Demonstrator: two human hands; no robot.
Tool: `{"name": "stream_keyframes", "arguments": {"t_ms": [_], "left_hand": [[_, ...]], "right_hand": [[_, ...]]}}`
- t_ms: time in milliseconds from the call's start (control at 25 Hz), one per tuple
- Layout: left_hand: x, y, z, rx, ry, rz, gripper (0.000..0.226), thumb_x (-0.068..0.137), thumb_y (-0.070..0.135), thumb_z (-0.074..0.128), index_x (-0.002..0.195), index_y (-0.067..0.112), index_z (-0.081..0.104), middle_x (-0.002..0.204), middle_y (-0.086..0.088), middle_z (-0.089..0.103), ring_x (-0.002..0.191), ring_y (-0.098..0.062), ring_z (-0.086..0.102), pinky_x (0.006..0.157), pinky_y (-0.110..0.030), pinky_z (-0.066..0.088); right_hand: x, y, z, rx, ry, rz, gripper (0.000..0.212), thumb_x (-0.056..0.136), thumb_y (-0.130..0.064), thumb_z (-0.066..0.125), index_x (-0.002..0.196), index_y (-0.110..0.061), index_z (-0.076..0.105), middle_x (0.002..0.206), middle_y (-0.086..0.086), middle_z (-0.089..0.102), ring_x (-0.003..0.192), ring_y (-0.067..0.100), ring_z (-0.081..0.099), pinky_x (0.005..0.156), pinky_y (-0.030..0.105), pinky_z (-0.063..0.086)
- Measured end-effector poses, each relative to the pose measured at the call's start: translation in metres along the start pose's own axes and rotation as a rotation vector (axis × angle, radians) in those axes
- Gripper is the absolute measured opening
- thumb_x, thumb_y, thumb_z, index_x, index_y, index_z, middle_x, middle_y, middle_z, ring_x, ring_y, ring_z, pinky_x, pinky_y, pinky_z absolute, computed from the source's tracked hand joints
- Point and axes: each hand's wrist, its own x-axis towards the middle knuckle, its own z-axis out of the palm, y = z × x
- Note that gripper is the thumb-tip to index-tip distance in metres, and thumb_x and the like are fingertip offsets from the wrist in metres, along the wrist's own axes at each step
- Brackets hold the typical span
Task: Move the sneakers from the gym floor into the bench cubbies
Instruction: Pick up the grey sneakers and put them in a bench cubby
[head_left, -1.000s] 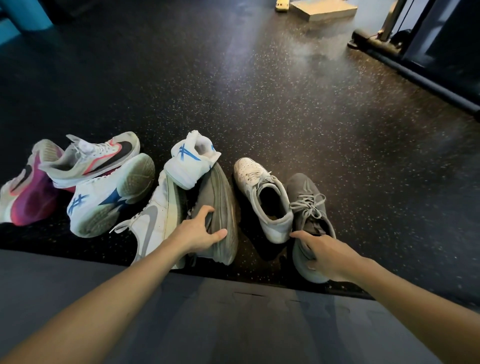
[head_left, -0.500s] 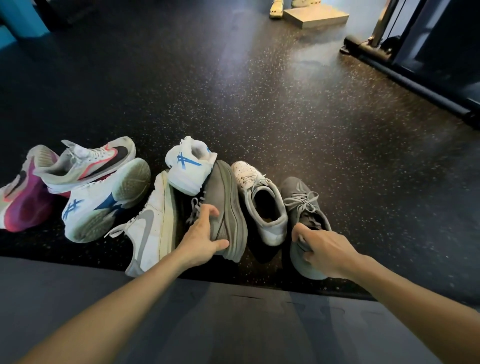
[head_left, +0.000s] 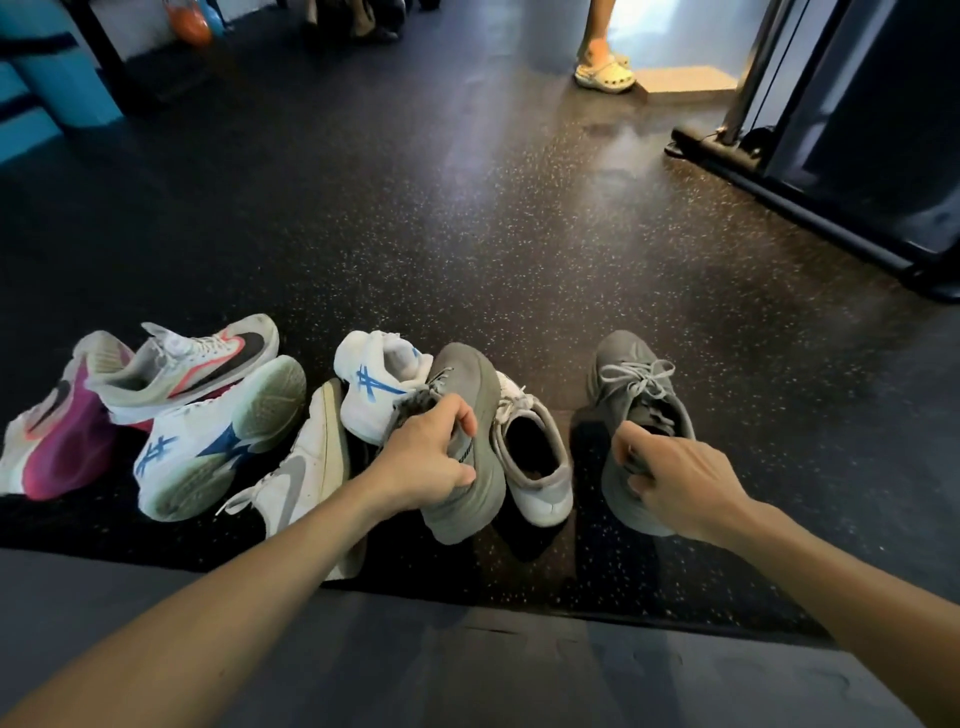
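1. One view only, head camera, looking down over the grey bench edge at 6 o'clock onto the speckled gym floor.
2. Left hand clamped on a grey sneaker: fingers curled over the collar, thumb against the side. Shoe is tipped on its side, sole facing 3 o'clock. Can't tell if it's clear of the floor.
3. Right hand pinching the heel collar of the second grey sneaker, toe pointing to 12 o'clock, laces up, heel end hidden under the hand. Hands well apart, one shoe each.
4. White sneaker with grey collar sits upright between the two grey ones, touching the left-hand one.
5. White sneaker with blue stripes at 11 o'clock of the left hand, heel up, leaning on the pile.
6. White low-top with grey swoosh on its side just beside the left forearm.
7. Farther toward 9 o'clock: second blue-striped white sneaker sole-out, white sneaker with black-and-coral swoosh lying on top of it, pink sneaker at the frame edge.
8. Another person's foot in a pale clog at 12 o'clock; gym machine base at 2 o'clock.
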Motion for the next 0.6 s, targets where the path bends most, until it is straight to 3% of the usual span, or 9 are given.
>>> {"name": "stream_keyframes", "arguments": {"t_ms": [240,400,600], "left_hand": [[0.008,0.054,-0.054,0.209,0.061,0.123,0.038,0.064,0.014,0.066,0.085,0.033,0.041,0.070,0.006,0.054,0.065,-0.020,0.050,0.064,-0.038,0.043],[0.008,0.088,-0.102,0.109,0.049,0.018,0.036,0.065,0.018,0.069,0.083,0.033,0.043,0.066,0.005,0.052,0.057,-0.017,0.044,0.061,-0.038,0.043],[-0.015,0.152,-0.180,-0.113,-0.005,-0.035,0.038,0.065,0.017,0.077,0.078,0.033,0.044,0.070,0.007,0.046,0.060,-0.010,0.038,0.061,-0.032,0.035]], "right_hand": [[0.025,-0.008,-0.065,0.002,0.127,-0.012,0.024,0.080,-0.015,0.054,0.086,-0.028,0.036,0.063,-0.007,0.046,0.058,0.021,0.042,0.048,0.034,0.032],[0.040,-0.025,-0.138,-0.006,0.175,-0.029,0.023,0.081,-0.013,0.053,0.086,-0.027,0.036,0.071,-0.006,0.053,0.061,0.023,0.045,0.050,0.036,0.038],[0.040,-0.053,-0.256,0.007,0.182,-0.063,0.026,0.081,-0.011,0.053,0.085,-0.028,0.034,0.072,-0.009,0.051,0.062,0.021,0.045,0.049,0.036,0.038]]}}
